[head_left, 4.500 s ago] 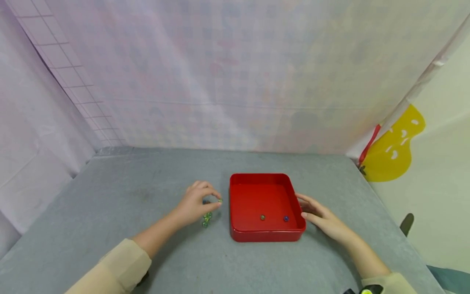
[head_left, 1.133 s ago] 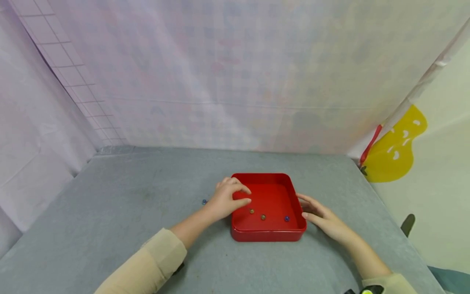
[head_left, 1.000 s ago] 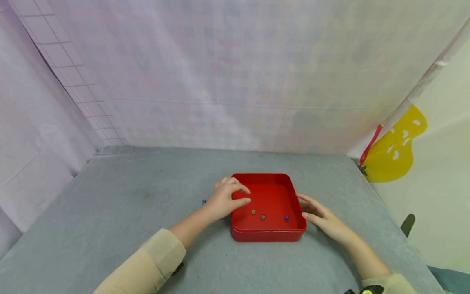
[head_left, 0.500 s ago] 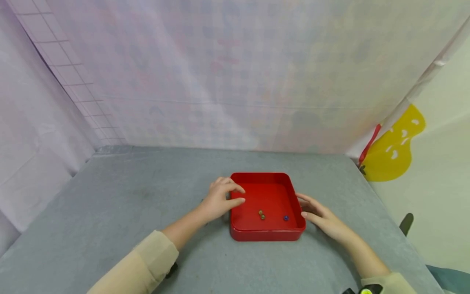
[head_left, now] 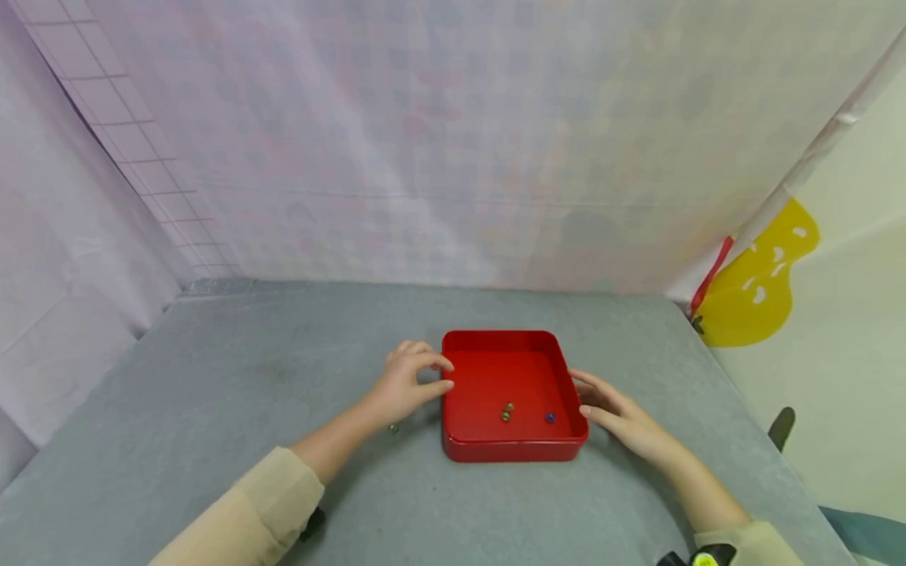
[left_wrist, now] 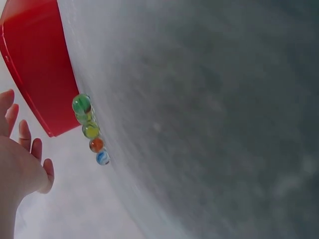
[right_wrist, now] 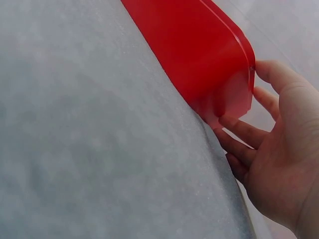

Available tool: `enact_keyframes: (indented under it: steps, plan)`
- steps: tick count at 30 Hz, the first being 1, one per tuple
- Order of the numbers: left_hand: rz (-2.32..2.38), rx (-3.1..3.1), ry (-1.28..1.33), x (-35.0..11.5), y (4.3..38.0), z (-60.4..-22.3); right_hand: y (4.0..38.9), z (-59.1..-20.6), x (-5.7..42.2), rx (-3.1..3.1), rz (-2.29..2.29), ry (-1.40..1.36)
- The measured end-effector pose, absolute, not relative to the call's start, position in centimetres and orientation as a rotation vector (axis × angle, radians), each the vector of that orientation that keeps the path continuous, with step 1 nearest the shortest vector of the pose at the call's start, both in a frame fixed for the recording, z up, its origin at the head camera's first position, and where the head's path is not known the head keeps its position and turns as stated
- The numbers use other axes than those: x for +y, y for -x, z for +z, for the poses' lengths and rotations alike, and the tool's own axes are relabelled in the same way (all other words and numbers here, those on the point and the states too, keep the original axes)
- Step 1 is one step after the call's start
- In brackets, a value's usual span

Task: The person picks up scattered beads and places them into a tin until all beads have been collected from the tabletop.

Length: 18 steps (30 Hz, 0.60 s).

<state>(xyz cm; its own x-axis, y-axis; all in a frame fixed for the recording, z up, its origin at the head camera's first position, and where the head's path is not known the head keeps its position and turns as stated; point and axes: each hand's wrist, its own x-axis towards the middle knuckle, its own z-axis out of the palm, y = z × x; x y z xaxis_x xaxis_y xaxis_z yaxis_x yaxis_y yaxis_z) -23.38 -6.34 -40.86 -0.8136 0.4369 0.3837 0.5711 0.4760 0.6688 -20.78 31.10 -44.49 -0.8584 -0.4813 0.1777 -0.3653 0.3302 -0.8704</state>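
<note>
A red square tray [head_left: 510,452] sits on the grey table. On its floor two greenish-yellow marbles [head_left: 506,416] lie close together, with a dark blue marble [head_left: 550,417] to their right. My left hand [head_left: 406,383] hovers at the tray's left rim, thumb and fingers apart, holding nothing. A green marble [head_left: 394,428] shows below that hand; the left wrist view reveals several in a row, including a green one [left_wrist: 81,104], an orange one [left_wrist: 96,145] and a blue one [left_wrist: 102,158]. Fingertips of my right hand [head_left: 623,417] touch the tray's right wall, the fingers relaxed.
The grey tabletop [head_left: 233,377] spreads around the tray. A pale patterned curtain [head_left: 453,141] hangs along the table's back edge, with a white sheet at the left. On the right-hand sheet is a yellow printed shape [head_left: 757,291].
My left hand, earlier pinching a green marble beside the tray, let it go inside. It rolled right to another marble while the hand drew back leftward. The right hand stayed put.
</note>
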Motion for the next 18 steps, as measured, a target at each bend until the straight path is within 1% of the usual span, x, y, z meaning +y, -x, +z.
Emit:
enact_keyframes:
  steps: [9, 18]
  plan:
    - [-1.216, -2.580, 0.863, -7.6, 23.4, -41.1, 20.8, -44.6, 31.1, 2.475, -1.555, 0.713]
    - [-1.180, -2.598, 0.846, -8.8, 23.3, -41.4, 20.8, -44.6, 31.1, 2.484, -1.548, 0.731]
